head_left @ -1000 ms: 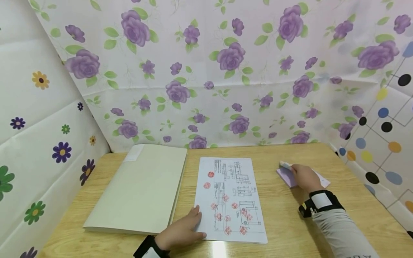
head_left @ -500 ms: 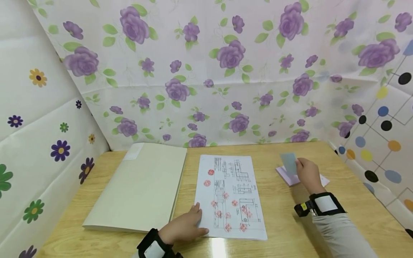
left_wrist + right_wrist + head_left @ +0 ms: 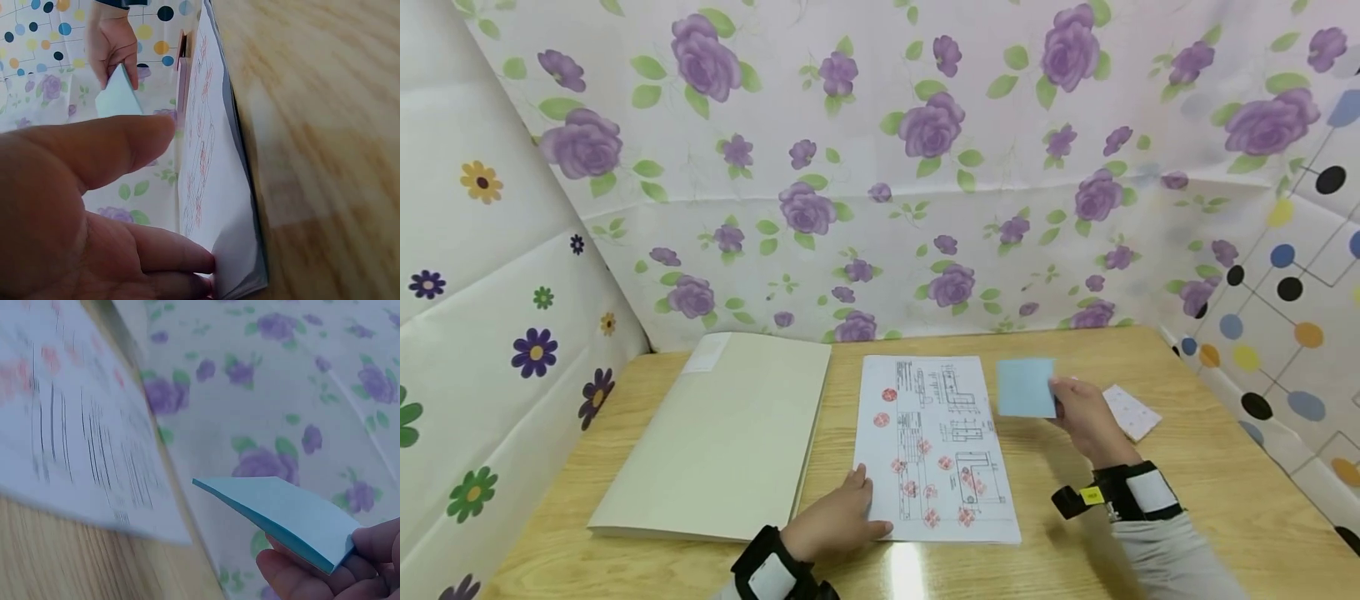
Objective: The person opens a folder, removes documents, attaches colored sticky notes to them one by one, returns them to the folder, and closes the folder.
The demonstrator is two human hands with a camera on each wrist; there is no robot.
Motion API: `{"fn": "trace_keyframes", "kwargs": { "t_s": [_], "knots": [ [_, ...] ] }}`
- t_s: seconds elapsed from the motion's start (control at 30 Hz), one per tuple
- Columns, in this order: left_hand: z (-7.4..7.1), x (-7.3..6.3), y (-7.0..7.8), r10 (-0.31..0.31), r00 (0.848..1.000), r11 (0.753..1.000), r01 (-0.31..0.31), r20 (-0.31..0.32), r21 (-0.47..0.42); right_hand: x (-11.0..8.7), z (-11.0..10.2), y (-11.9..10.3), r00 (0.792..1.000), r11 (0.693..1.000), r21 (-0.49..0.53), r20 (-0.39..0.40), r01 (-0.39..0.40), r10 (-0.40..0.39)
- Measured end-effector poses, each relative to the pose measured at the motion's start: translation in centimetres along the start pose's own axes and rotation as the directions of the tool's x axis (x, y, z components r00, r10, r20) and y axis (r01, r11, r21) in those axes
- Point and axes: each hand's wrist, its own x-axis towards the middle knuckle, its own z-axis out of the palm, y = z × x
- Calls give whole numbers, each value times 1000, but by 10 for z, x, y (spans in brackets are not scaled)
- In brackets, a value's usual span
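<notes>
- Toward the right part of the tabletop [image 3: 1037, 567], the right hand [image 3: 1086, 421] pinches a blue note pad [image 3: 1026, 388] by one side, thumb on top and curled fingers beneath.
- Raised off the wood, the blue note pad shows in the gap right of the printed sheets — its thick edge is plain from the right wrist.
- Behind that hand, nearer the tabletop's right edge, lies a small patterned pad [image 3: 1131, 412], partly hidden.
- Near the middle of the front edge, the left hand [image 3: 831, 521] is relaxed, thumb spread well away from the fingers, grasping nothing — its fingers touch the border of the printed sheets [image 3: 936, 454].
- Black line drawings and red stamps cover these sheets.
- Along the left side lies a large cream folder [image 3: 730, 425], a white label [image 3: 707, 352] at its far left corner.
- Past the tabletop's back edge hangs a cloth [image 3: 850, 217] with purple roses.
- Both hands have black straps [image 3: 1142, 492] at the wrist.
</notes>
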Motion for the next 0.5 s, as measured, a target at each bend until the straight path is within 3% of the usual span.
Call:
{"fn": "trace_keyframes", "kwargs": {
  "t_s": [0.27, 0.37, 0.5],
  "knots": [
    [0, 8, 5, -29, 999, 999, 29, -21, -20, -18, 33, -4, 992, 987, 158, 125, -18, -2],
    [-1, 11, 7, -37, 999, 999, 37, -26, -20, -22, 46, -4, 992, 984, 174, 129, -32, 9],
    [-3, 15, 12, -11, 998, 995, 4, -62, -99, -27, 60, -2, 991, 979, 201, 136, -17, -11]
  ]
}}
